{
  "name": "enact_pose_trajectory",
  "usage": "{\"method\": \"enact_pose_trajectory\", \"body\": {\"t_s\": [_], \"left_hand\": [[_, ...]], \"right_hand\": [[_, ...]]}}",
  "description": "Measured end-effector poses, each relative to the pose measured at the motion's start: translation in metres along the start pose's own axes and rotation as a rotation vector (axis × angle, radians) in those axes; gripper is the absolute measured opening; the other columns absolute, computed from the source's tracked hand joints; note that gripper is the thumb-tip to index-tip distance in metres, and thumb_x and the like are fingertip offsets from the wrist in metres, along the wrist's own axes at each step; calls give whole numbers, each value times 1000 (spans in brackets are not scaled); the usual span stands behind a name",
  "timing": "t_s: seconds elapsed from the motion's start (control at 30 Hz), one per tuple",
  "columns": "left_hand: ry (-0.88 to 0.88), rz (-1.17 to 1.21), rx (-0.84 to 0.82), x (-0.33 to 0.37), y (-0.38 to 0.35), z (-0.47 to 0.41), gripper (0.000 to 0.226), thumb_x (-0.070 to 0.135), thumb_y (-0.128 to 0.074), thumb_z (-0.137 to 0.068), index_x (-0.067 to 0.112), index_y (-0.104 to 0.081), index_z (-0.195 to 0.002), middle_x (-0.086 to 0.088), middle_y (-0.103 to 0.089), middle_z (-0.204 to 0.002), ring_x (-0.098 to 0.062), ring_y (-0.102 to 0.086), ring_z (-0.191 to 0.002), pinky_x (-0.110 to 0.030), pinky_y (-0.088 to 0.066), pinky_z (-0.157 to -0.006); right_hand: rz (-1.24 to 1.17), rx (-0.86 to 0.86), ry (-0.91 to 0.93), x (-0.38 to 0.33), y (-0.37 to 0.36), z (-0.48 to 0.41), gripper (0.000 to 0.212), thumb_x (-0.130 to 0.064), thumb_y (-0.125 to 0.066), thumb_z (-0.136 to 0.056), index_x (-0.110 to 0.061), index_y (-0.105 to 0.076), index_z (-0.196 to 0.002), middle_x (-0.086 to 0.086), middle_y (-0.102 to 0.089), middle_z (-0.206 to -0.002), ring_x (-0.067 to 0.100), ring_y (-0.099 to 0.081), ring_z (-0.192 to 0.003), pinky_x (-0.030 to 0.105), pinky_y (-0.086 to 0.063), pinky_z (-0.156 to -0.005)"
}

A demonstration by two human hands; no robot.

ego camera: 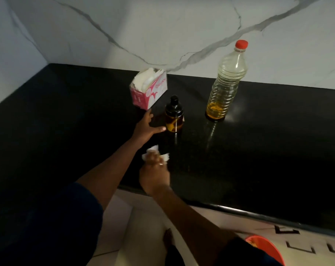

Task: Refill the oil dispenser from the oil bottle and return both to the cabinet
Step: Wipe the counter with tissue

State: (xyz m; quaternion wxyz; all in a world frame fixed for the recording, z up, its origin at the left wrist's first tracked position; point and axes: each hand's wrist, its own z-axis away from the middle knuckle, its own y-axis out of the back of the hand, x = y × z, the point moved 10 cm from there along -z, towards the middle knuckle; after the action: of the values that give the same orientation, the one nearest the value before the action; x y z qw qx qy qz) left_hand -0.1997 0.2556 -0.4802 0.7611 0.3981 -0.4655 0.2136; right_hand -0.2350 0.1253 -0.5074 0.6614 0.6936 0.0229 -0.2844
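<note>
A polished black countertop (258,150) runs along a white wall (162,25) veined with grey, and meets a second wall in the corner at the left. Below the counter's rounded front edge lie pale floor tiles (143,227), with an orange tub (266,246) at the lower right. A pink-and-white tissue box (149,91) stands open near the back wall. Just in front of it stands the oil dispenser (174,116), upright on the counter: a small amber bottle with a black pump top, closed. The oil bottle (225,83) stands well to its right, tall, clear and ribbed, red cap (241,44) on, with only a shallow layer of yellow oil at the bottom. The left hand (146,127) reaches beside the dispenser with fingers spread and the thumb stretched toward its base; whether it touches cannot be told. The right hand (154,177), nearer the counter's edge, curls its fingers over a crumpled white tissue (152,149) against the surface.
</note>
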Motion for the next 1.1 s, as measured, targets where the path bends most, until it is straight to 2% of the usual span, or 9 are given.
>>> {"method": "enact_pose_trajectory", "body": {"t_s": [0.03,0.13,0.27,0.37,0.5,0.6,0.8,0.93,1.1], "left_hand": [[5,54,43,-8,11,7,88,12,-73,-77,17,-21,-147,-8,-35,-149,-21,-34,-137,-31,-32,-105],[14,94,202,-33,35,34,68,8,-65,-84,14,-33,-143,-10,-46,-141,-21,-43,-131,-32,-39,-103],[-57,150,409,-41,31,78,49,2,-57,-88,7,-43,-135,-14,-56,-129,-22,-53,-121,-32,-45,-98],[-122,231,460,-33,9,106,43,0,-55,-89,5,-47,-131,-15,-59,-123,-22,-56,-117,-28,-46,-95],[-187,193,460,-24,-28,139,39,4,-54,-90,10,-49,-129,-9,-62,-120,-16,-57,-113,-24,-46,-93],[-224,190,457,-21,-50,158,38,5,-53,-91,10,-49,-128,-9,-62,-119,-17,-58,-113,-29,-48,-95],[-263,179,453,-15,-68,183,38,3,-51,-91,8,-48,-128,-11,-63,-118,-18,-58,-111,-30,-48,-93],[-254,169,445,-18,-71,192,38,4,-50,-92,10,-47,-129,-9,-63,-118,-16,-58,-109,-22,-46,-87],[-272,167,442,-17,-74,204,37,5,-50,-93,11,-48,-129,-6,-63,-117,-14,-59,-106,-18,-47,-83]], "right_hand": [[-6,-16,91,-23,-7,4,47,-21,-54,-84,-1,-53,-127,19,-50,-135,30,-44,-129,36,-31,-109],[63,-197,302,-57,-38,29,52,-25,-32,-96,-2,-29,-143,15,-27,-151,25,-21,-142,36,-11,-116],[10,-161,281,-22,-18,62,55,-27,-30,-79,-6,-64,-117,12,-64,-121,23,-60,-113,31,-43,-98],[88,-93,174,43,9,79,56,-29,-31,-78,-7,-65,-116,10,-65,-119,20,-62,-110,31,-46,-96],[70,85,-56,152,66,99,53,-26,-34,-92,-10,-35,-142,9,-36,-148,22,-33,-137,32,-24,-113],[68,168,-274,243,107,129,49,-23,-37,-96,-13,-32,-144,5,-30,-152,18,-27,-140,30,-21,-113],[151,314,-691,366,159,218,48,-20,-32,-98,0,-31,-141,21,-32,-147,32,-27,-138,45,-27,-111],[124,420,-829,341,147,246,47,-17,-27,-97,11,-39,-133,31,-41,-138,40,-35,-131,51,-28,-108],[43,375,-591,243,104,190,46,-16,-36,-91,13,-49,-124,31,-51,-128,40,-49,-122,47,-38,-103]]}}
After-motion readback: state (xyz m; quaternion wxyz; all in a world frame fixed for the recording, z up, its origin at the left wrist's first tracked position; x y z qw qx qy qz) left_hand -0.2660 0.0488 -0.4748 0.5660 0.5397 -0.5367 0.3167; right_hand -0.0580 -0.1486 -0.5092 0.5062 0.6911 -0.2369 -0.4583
